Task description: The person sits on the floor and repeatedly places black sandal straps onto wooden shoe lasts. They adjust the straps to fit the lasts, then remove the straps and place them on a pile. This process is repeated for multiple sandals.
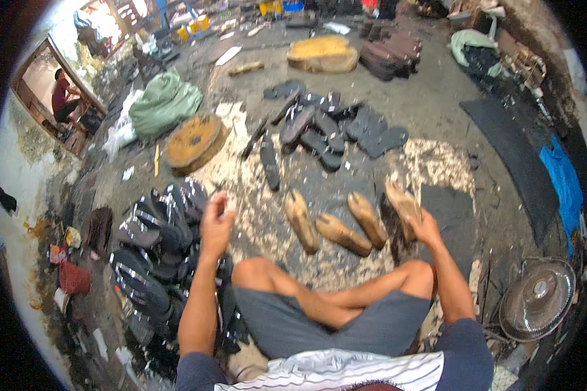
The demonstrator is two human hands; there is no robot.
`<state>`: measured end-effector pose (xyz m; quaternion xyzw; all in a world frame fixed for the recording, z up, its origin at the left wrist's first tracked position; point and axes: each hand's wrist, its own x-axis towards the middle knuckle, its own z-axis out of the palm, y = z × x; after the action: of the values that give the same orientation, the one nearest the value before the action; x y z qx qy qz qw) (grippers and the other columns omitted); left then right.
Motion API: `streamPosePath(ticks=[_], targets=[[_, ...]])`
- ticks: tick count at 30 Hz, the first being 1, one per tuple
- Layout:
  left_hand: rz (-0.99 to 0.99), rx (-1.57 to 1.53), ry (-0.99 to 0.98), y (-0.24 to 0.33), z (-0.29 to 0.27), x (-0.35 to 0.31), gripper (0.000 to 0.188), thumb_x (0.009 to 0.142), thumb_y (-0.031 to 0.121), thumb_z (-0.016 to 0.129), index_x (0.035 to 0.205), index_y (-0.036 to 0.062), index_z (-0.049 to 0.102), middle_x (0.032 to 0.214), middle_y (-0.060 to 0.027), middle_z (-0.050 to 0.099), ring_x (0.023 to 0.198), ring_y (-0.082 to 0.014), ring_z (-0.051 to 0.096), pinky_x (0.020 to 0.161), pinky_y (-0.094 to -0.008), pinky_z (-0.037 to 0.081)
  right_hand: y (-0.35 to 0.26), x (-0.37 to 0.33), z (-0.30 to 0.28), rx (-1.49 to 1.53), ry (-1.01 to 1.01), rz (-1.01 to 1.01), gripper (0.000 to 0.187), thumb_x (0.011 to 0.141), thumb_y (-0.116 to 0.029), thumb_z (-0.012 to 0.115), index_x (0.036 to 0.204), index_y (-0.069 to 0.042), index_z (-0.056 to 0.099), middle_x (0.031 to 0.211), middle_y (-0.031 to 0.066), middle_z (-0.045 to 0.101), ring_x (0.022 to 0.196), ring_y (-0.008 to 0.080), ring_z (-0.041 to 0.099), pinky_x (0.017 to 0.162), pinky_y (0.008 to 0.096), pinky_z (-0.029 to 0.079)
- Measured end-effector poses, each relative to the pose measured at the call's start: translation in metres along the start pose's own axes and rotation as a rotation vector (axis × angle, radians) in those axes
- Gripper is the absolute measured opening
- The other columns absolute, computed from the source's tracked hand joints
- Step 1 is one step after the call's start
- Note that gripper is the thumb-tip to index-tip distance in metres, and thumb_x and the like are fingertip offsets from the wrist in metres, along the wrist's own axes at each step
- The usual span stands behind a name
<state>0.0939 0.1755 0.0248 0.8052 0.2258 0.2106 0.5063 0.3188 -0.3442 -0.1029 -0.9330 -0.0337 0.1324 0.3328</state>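
Note:
My right hand (425, 227) is closed on the near end of a wooden shoe last (401, 197), at the right of the floor before me. To its left lie three more wooden lasts, one (367, 216) close by, one (343, 233) slanting, one (301, 221) farther left. My left hand (216, 225) is raised near the pile of dark sandals (153, 241) at my left. Slightly blurred, its fingers look loosely apart and hold nothing I can see. Ahead of the lasts, dark soles and sandals (323, 130) lie in a loose heap.
A round wooden block (195, 143) stands ahead left beside a green sack (165, 103); another block (322, 54) is farther off, next to stacked brown soles (390, 51). At right are a black sheet (512, 156), blue plastic (560, 189) and a fan (537, 300). A person (64, 98) sits beyond the doorway.

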Motion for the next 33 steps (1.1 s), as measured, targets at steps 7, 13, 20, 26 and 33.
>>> streamPosePath(ticks=[7, 13, 20, 26, 33], targets=[[0.005, 0.625, -0.38, -0.199, 0.147, 0.157, 0.058, 0.087, 0.053, 0.065, 0.127, 0.0106, 0.067, 0.144, -0.0252, 0.05, 0.135, -0.0453, 0.044, 0.112, -0.0486, 0.037, 0.047, -0.001, -0.001, -0.304, -0.096, 0.188, 0.07, 0.089, -0.043, 0.066, 0.147, -0.012, 0.045, 0.125, 0.0252, 0.063, 0.116, 0.0447, 0.06, 0.1, 0.0501, 0.047], [-0.213, 0.787, -0.395, -0.215, 0.171, 0.16, 0.071, 0.093, 0.056, 0.054, 0.147, 0.0099, 0.047, 0.163, -0.0266, 0.009, 0.148, -0.0446, 0.021, 0.116, -0.0548, 0.029, 0.054, 0.003, 0.007, -0.31, -0.141, 0.157, 0.07, 0.094, -0.042, 0.061, 0.149, -0.008, 0.037, 0.13, 0.0291, 0.059, 0.121, 0.0481, 0.055, 0.103, 0.0544, 0.043], [0.531, 0.538, 0.041, -0.052, 0.082, 0.149, 0.058, 0.086, 0.001, 0.059, 0.142, 0.0073, 0.047, 0.111, -0.0227, 0.067, 0.098, -0.0381, 0.067, 0.083, -0.0469, 0.052, 0.052, -0.013, 0.002, -0.644, 0.132, -0.044, 0.075, 0.092, -0.046, 0.064, 0.15, -0.007, 0.035, 0.137, 0.0301, 0.053, 0.126, 0.0474, 0.053, 0.107, 0.0521, 0.041], [0.758, 0.265, -0.078, 0.09, 0.054, -0.006, 0.035, 0.079, -0.001, 0.06, 0.114, 0.0036, 0.066, 0.109, -0.0182, 0.07, 0.097, -0.0338, 0.068, 0.087, -0.0414, 0.054, -0.133, -0.011, 0.049, 0.707, -0.561, -0.067, 0.065, 0.097, -0.06, 0.052, 0.134, -0.006, 0.052, 0.119, 0.0177, 0.066, 0.106, 0.0273, 0.066, 0.085, 0.0421, 0.055], [0.898, -0.211, -0.772, 0.102, 0.067, -0.135, 0.04, 0.081, 0.007, 0.071, 0.12, 0.0081, 0.066, 0.124, -0.0125, 0.066, 0.118, -0.026, 0.063, 0.098, -0.0369, 0.049, -0.179, -0.114, 0.073, 1.106, -0.484, 0.101, 0.029, 0.102, -0.037, 0.058, 0.099, -0.008, 0.062, 0.08, -0.0012, 0.06, 0.071, 0.0094, 0.059, 0.063, 0.025, 0.052]])
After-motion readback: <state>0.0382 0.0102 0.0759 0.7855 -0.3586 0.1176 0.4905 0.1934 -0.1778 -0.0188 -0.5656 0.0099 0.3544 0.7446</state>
